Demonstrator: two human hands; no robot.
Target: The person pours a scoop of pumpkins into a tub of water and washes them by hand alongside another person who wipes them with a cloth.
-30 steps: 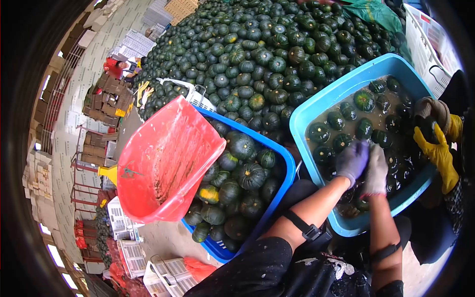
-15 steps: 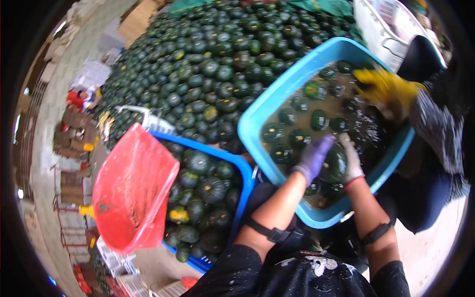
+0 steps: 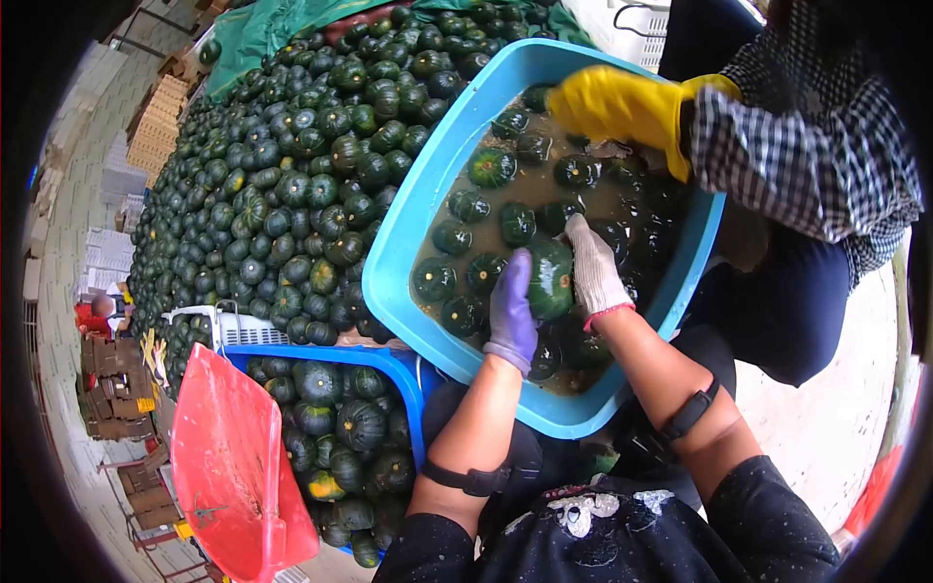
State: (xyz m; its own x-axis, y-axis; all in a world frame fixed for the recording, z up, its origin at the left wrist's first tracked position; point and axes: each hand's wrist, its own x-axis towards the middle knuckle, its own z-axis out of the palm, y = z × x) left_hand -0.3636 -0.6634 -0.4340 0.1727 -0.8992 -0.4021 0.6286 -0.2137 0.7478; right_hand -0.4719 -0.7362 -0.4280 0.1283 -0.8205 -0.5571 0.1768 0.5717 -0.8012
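A dark green squash [image 3: 551, 280] is held between my two hands above the muddy water of a light blue tub [image 3: 400, 301]. My left hand [image 3: 511, 313], in a purple glove, presses on its left side. My right hand [image 3: 595, 264], in a white knit glove with a red cuff, grips the right side. Several other green squashes float around it, among them a squash [image 3: 493, 167] toward the back. A co-worker's yellow-gloved hand [image 3: 622, 109] reaches over the far right of the tub.
A large heap of squashes [image 3: 262, 185] fills the left and back. Left of my arms stands a blue crate [image 3: 406, 374] of squashes, with a red scoop-shaped container [image 3: 228, 457] over its left edge. The co-worker's checked sleeve [image 3: 777, 155] is close on the right.
My view has shifted, so the tub appears further left. My hands still hold the squash, which is now turned and more visible. The co-worker's yellow glove has moved further across the tub.
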